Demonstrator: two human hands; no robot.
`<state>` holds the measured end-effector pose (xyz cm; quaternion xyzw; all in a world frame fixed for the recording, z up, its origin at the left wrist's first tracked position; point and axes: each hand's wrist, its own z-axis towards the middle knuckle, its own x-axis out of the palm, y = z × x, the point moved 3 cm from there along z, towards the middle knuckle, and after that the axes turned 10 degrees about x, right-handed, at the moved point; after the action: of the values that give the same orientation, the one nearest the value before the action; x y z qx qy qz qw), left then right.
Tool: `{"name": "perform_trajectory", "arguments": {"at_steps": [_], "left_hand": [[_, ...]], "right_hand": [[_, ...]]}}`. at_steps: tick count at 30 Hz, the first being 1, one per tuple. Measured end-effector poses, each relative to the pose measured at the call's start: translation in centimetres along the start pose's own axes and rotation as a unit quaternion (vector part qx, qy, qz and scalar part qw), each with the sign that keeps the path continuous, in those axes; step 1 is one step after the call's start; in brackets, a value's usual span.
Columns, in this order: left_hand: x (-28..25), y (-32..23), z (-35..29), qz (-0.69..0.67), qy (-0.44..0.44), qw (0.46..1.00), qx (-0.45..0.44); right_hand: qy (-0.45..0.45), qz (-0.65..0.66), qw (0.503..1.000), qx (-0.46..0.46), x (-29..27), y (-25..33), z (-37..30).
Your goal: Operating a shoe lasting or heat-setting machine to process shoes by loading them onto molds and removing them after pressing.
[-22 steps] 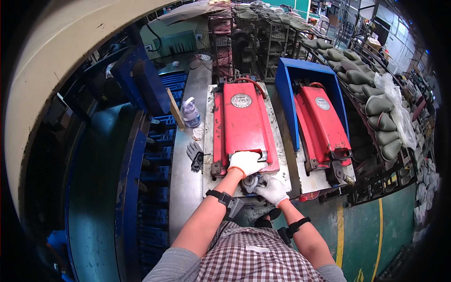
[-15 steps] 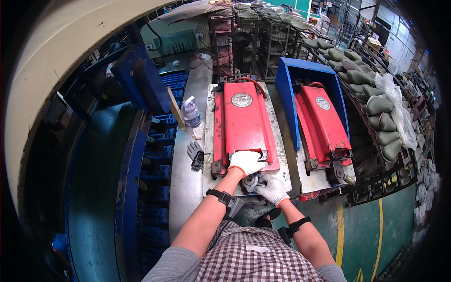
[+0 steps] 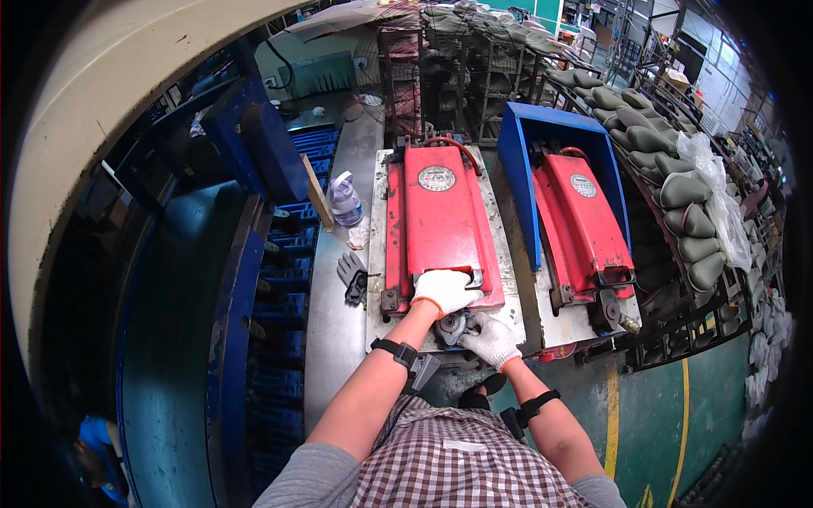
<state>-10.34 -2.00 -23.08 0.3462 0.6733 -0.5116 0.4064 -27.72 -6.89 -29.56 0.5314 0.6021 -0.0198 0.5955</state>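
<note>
A red metal machine (image 3: 440,220) with a round plate on its lid stands on a pale base in front of me. My left hand (image 3: 445,290), in a white glove with an orange cuff, is closed round the dark handle (image 3: 476,278) at its front edge. Just below, at the near end of the base, sits a round grey metal latch (image 3: 452,326). My right hand (image 3: 491,340), also gloved in white, presses its closed fingers against the right side of the latch. Its fingertips are partly hidden.
A second red machine (image 3: 584,220) stands to the right under a blue hood (image 3: 508,169). Left lie a grey glove (image 3: 351,278) and a clear jug (image 3: 344,201). Racks hold grey-green shoe-like forms (image 3: 684,190). A person in blue (image 3: 100,449) is at the lower left rim.
Both my hands stay in nearly the same place. At the lower left rim the person in blue has come further into view.
</note>
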Motion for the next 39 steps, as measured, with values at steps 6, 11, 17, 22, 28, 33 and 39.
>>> {"name": "perform_trajectory", "arguments": {"at_steps": [6,11,17,22,28,33,39], "left_hand": [[0.1,0.0,0.1,0.005,0.014,1.0,0.002],[0.1,0.0,0.0,0.009,0.016,1.0,0.003],[-0.5,-0.3,0.0,0.001,0.011,1.0,0.001],[-1.1,-1.1,-0.4,0.013,-0.012,1.0,0.009],[-3.9,-1.5,-1.2,0.007,-0.033,0.999,0.043],[-11.4,-2.7,-2.1,0.03,-0.202,0.973,0.104],[-19.0,-3.1,-3.9,0.199,-0.479,0.834,0.189]], "right_hand": [[-0.012,0.036,0.999,0.02,0.3,0.1,-0.3],[0.115,0.191,0.962,0.155,3.5,-2.1,-1.0],[0.338,0.268,0.881,0.195,7.7,0.2,-4.7],[0.475,0.117,0.861,0.137,9.3,2.3,-5.3],[0.502,0.024,0.861,0.081,7.9,2.2,-4.5],[0.504,0.187,0.843,0.018,1.8,5.0,-2.0],[-0.058,0.139,0.982,-0.118,-0.8,8.1,8.8]]}}
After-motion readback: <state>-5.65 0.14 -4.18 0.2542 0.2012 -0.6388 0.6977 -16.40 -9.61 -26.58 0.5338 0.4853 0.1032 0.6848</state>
